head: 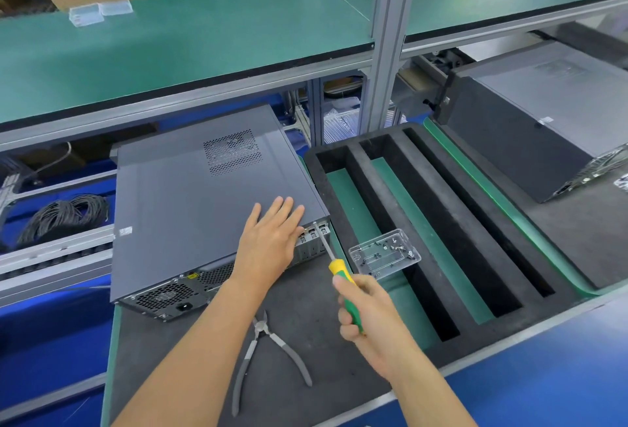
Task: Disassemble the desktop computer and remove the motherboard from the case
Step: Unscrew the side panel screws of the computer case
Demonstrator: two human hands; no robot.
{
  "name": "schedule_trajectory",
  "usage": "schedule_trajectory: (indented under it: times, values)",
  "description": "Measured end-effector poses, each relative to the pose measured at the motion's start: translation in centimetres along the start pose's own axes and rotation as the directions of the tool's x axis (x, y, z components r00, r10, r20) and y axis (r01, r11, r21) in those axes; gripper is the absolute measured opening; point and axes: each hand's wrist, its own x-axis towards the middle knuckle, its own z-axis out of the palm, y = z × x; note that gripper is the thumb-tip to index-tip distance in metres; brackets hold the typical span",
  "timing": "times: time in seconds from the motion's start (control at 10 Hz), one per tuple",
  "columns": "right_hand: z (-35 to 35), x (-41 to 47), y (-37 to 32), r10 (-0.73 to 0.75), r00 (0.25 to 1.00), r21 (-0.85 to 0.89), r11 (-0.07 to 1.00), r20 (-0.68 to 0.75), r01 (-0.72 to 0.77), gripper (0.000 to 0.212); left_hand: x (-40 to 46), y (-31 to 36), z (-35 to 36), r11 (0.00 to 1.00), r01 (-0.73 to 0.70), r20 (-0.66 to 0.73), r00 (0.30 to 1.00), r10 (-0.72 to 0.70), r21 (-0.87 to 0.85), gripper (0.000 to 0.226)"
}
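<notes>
A dark grey desktop computer case lies on its side on a black mat, side panel closed, its rear panel with the power supply grille facing me. My left hand rests flat with straight fingers on the panel's near right corner. My right hand grips a screwdriver with a green and yellow handle. Its tip touches a screw at the rear upper right corner of the case. The motherboard is hidden inside.
Grey-handled pliers lie open on the mat in front of the case. A clear tray holding several screws sits on a black slotted foam rack. A second case stands at the right. Coiled black cable lies left.
</notes>
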Motion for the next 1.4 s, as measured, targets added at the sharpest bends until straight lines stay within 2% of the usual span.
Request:
schedule_trajectory:
  times: [0.1,0.2,0.3,0.4,0.5,0.6,0.7,0.8,0.9,1.0,1.1,1.2,1.3,1.4]
  values:
    - [-0.6,0.2,1.1,-0.602,0.792,-0.820,0.502,-0.102,0.276,0.018,-0.1,0.2,0.3,0.999,0.025,-0.042,0.999,-0.026,-0.033,0.036]
    - [-0.3,0.3,1.7,-0.762,0.642,-0.972,0.075,0.088,0.223,0.021,-0.3,0.4,0.5,0.999,0.042,-0.065,0.997,-0.044,-0.032,0.035]
    - [0.3,0.5,0.3,-0.209,0.968,-0.346,0.926,-0.135,0.152,0.031,-0.3,0.6,0.8,0.998,0.047,-0.102,0.993,-0.051,-0.041,0.034]
    - [0.1,0.1,-0.4,0.247,0.958,0.385,0.878,0.142,-0.284,0.033,-0.4,0.6,1.1,0.998,0.051,-0.112,0.992,-0.056,-0.039,0.034]
    - [0.5,-0.2,0.1,0.057,0.998,0.142,0.988,0.014,-0.058,0.029,-0.4,0.7,1.1,0.997,0.059,-0.121,0.991,-0.064,-0.043,0.034]
    - [0.2,0.0,1.6,-0.586,0.801,-0.743,0.590,-0.123,0.317,0.019,-0.4,0.7,1.2,0.998,0.052,-0.147,0.987,-0.058,-0.047,0.035]
    - [0.5,0.3,2.4,-0.803,0.582,-0.960,0.047,0.128,0.277,0.025,-0.4,0.5,1.4,0.997,0.055,-0.161,0.985,-0.063,-0.049,0.035]
    - [0.8,0.5,0.7,-0.261,0.948,-0.326,0.925,-0.179,0.193,0.034,-0.3,0.5,1.6,0.997,0.053,-0.185,0.981,-0.062,-0.054,0.034]
    - [0.3,0.1,-0.3,0.273,0.945,0.451,0.831,0.180,-0.326,0.028,-0.4,0.5,1.6,0.998,0.043,-0.192,0.980,-0.051,-0.048,0.034]
    - [0.7,-0.4,0.2,0.105,0.993,0.272,0.955,0.054,-0.115,0.025,-0.4,0.5,1.6,0.998,0.045,-0.192,0.980,-0.052,-0.042,0.034]
    - [0.3,-0.3,1.6,-0.526,0.833,-0.724,0.641,-0.173,0.255,0.013,-0.4,0.5,1.6,0.998,0.040,-0.188,0.981,-0.047,-0.039,0.034]
    - [0.1,0.1,2.1,-0.783,0.616,-0.978,0.047,0.090,0.203,0.016,-0.5,0.3,1.7,0.999,0.034,-0.180,0.983,-0.039,-0.030,0.035]
    - [0.7,0.2,1.5,-0.477,0.877,-0.620,0.705,-0.056,0.345,0.016,-0.4,0.3,1.9,0.998,0.040,-0.187,0.981,-0.047,-0.043,0.035]
    - [0.7,-0.3,0.1,0.237,0.952,0.442,0.845,0.195,-0.301,0.031,-0.5,0.2,1.8,0.999,0.031,-0.181,0.983,-0.039,-0.042,0.035]
